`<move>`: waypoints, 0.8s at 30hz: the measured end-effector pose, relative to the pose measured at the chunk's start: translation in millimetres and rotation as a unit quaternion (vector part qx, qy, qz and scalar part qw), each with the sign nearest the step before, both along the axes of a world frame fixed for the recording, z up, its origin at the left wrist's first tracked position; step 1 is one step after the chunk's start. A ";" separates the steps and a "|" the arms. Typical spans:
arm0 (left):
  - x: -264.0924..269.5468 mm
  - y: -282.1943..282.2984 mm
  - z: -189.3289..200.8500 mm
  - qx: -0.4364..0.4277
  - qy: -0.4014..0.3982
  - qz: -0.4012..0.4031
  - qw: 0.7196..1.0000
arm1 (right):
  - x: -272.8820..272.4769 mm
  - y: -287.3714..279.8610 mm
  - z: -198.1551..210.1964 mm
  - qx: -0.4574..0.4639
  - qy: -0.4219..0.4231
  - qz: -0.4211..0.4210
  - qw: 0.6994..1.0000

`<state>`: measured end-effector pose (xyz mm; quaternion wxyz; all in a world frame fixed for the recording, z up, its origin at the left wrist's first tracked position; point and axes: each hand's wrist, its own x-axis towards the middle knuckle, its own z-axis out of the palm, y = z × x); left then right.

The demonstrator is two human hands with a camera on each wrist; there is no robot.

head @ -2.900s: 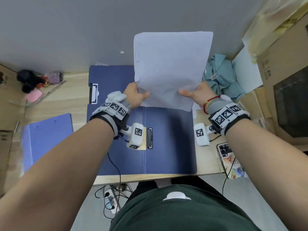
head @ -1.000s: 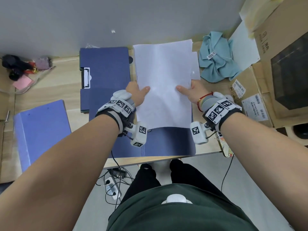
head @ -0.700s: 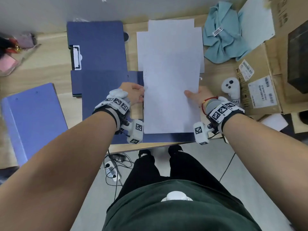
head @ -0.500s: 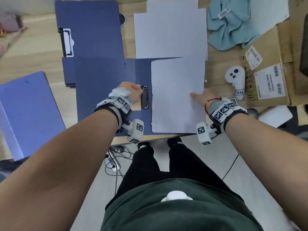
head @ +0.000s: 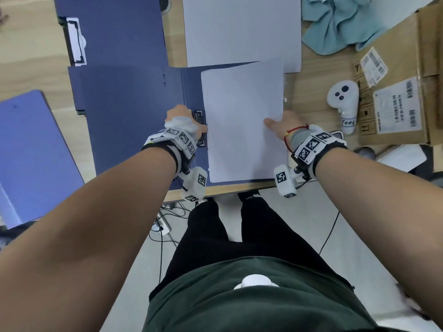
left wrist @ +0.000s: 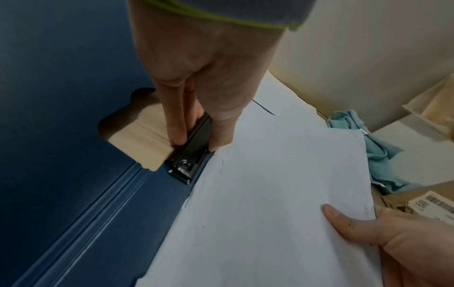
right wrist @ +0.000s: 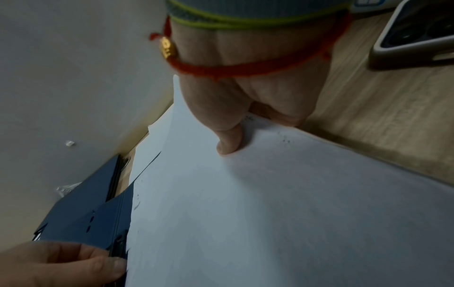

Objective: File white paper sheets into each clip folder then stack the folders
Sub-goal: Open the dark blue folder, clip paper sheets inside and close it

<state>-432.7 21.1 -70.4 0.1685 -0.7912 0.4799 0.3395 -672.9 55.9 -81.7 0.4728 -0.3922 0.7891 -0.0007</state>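
A dark blue clip folder lies open at the desk's front edge. White paper sheets lie on its right half, their left edge against the black clip by the spine. My left hand pinches that clip; in the left wrist view the clip sits between my fingers and thumb. My right hand grips the sheets' right edge, with the thumb on top of the sheets and the fingers beneath.
A second dark blue folder lies at the back left and a lighter blue folder at the far left. Behind are spare white sheets. On the right are a teal cloth, a white controller, a cardboard box and a phone.
The sheets came down from upright in the air onto the open folder's right half. My left hand let go of them and took the clip. The right hand kept its hold.
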 end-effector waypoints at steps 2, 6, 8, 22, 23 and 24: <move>1.6 -0.5 -0.5 0.002 0.009 0.004 1.000 | 1.1 -1.7 -0.1 0.003 -0.008 0.000 1.000; 10.4 0.7 0.7 -0.007 0.033 0.013 0.999 | 1.9 -1.4 -3.7 0.013 -0.033 -0.006 0.999; 17.4 2.4 2.6 -0.010 0.062 0.033 0.998 | 2.0 -2.1 -5.3 0.025 -0.047 -0.018 0.998; 38.5 7.1 -11.1 -0.011 0.233 0.178 0.956 | 14.1 -12.9 -8.1 0.051 -0.020 -0.008 0.998; 37.7 7.2 -8.4 -0.014 0.239 0.185 0.953 | 14.5 -13.5 -8.6 0.050 -0.013 -0.005 0.999; 37.2 6.7 -5.1 -0.014 0.246 0.190 0.950 | 15.4 -14.3 -7.4 0.051 -0.010 -0.001 0.999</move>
